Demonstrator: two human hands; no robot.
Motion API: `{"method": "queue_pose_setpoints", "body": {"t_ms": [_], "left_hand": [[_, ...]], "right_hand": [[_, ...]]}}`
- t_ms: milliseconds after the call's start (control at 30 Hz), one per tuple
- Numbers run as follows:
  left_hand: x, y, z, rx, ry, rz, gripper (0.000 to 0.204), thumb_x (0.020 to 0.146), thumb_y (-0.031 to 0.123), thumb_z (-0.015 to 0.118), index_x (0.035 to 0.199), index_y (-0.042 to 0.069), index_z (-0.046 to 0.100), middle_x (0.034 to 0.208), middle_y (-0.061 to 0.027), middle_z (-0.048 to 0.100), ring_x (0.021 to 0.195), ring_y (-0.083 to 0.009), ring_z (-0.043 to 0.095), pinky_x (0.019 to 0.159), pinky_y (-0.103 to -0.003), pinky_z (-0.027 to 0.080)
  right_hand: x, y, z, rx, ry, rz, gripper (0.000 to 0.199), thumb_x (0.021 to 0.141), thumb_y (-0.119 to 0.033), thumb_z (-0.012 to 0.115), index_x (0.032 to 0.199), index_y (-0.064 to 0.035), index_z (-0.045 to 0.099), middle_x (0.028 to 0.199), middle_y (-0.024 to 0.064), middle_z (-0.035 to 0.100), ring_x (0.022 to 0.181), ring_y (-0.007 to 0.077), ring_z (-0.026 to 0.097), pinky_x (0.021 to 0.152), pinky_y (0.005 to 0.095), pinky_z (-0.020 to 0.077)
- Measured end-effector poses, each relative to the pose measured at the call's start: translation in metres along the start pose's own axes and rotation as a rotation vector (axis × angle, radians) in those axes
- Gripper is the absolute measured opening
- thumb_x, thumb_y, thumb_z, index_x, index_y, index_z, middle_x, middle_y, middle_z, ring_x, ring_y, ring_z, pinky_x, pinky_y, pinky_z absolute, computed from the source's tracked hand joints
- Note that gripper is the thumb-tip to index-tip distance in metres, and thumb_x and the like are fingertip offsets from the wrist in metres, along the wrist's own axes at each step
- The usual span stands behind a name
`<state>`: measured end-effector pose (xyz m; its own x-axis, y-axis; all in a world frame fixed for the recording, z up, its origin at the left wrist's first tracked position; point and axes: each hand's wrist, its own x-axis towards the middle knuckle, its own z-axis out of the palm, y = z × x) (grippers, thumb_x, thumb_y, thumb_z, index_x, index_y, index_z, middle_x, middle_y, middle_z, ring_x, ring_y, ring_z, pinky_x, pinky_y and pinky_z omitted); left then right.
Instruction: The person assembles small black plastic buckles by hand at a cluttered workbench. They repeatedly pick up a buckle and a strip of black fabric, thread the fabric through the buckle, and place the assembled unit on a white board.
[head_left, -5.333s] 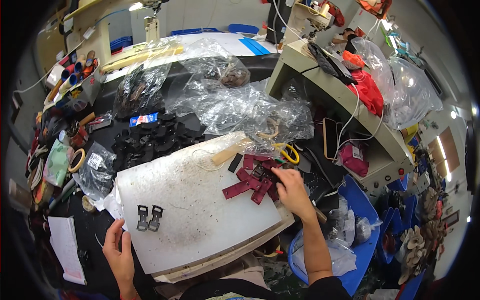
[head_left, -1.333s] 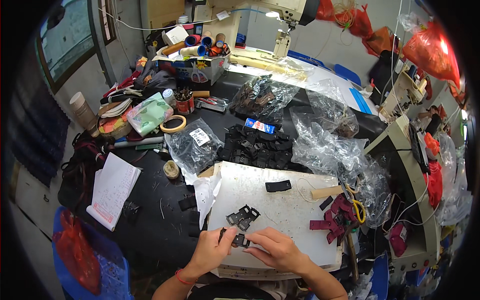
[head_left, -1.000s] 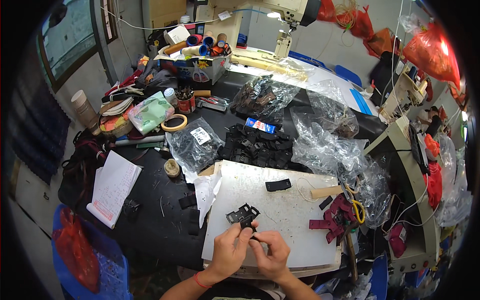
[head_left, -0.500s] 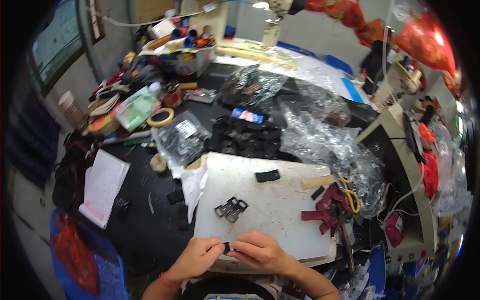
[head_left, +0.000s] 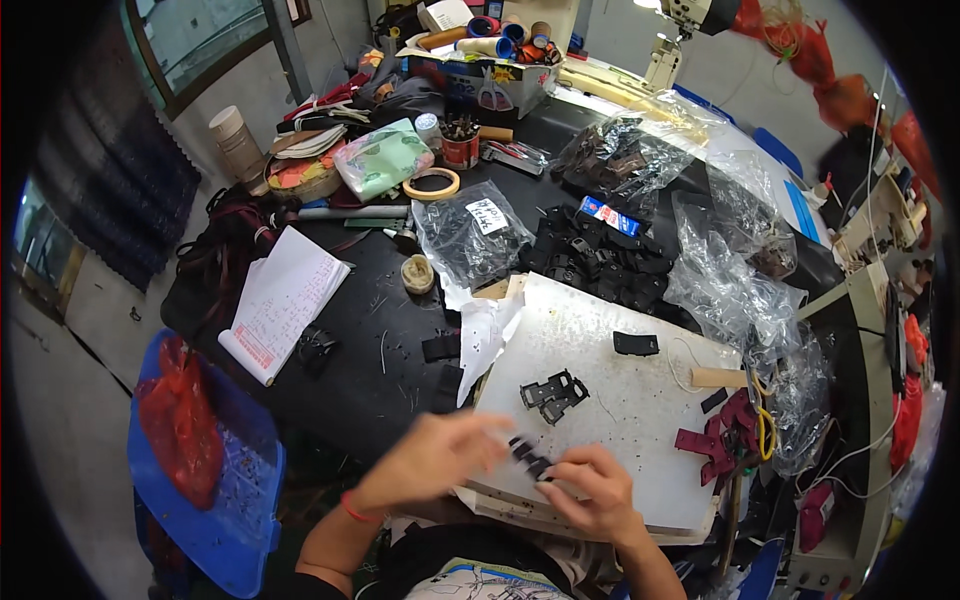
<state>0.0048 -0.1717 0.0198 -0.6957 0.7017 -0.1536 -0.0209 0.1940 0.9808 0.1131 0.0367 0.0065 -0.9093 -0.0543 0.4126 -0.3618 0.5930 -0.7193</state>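
Low at the near edge of the white board [head_left: 590, 470], my right hand [head_left: 600, 492] pinches the end of a short black strap piece [head_left: 530, 458] with small pale patches. My left hand [head_left: 440, 455] is blurred by motion, its fingers stretched out towards the strap piece and apart from it. Just beyond the hands lies a black piece with square openings [head_left: 553, 395], like joined buckles. A small flat black piece [head_left: 635, 344] rests farther back on the board. Dark red strap pieces [head_left: 725, 435] lie at its right edge, beside yellow-handled scissors [head_left: 767, 433].
Clear plastic bags [head_left: 735, 290] and a heap of black pieces [head_left: 600, 255] sit behind the board. An open notebook [head_left: 285, 300], a tape roll [head_left: 432, 184] and a small round pot [head_left: 418, 274] are on the left. A blue chair [head_left: 255, 500] holds a red bag [head_left: 180, 425].
My left hand has come away from the black strap piece and moved left, fingers stretching out. The right hand keeps the piece, now more exposed. The whole view has shifted leftward.
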Motion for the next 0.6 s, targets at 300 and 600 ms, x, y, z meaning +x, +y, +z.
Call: {"method": "queue_pose_setpoints", "body": {"t_ms": [300, 600], "left_hand": [[0.066, -0.052, -0.045, 0.767, 0.604, 0.231, 0.018, 0.074, 0.009, 0.068, 0.089, 0.001, 0.061, 0.076, -0.0122, 0.058, 0.072, -0.0295, 0.059, 0.069, -0.039, 0.048], [0.028, -0.026, -0.065, -0.059, 0.668, 0.099, 0.020, 0.076, -0.002, 0.063, 0.065, 0.001, 0.047, 0.078, -0.0077, 0.059, 0.065, -0.0091, 0.056, 0.059, -0.023, 0.046]], "right_hand": [[0.004, 0.001, 0.006, 0.118, 0.275, 0.192, 0.022, 0.071, 0.007, 0.071, 0.091, -0.0003, 0.064, 0.093, 0.0135, 0.064, 0.074, 0.0183, 0.062, 0.064, 0.0265, 0.0517], [0.002, -0.010, 0.002, 0.076, 0.257, 0.218, 0.017, 0.073, 0.004, 0.072, 0.088, 0.0005, 0.065, 0.086, 0.0103, 0.061, 0.068, 0.0145, 0.061, 0.057, 0.0231, 0.0507]]}}
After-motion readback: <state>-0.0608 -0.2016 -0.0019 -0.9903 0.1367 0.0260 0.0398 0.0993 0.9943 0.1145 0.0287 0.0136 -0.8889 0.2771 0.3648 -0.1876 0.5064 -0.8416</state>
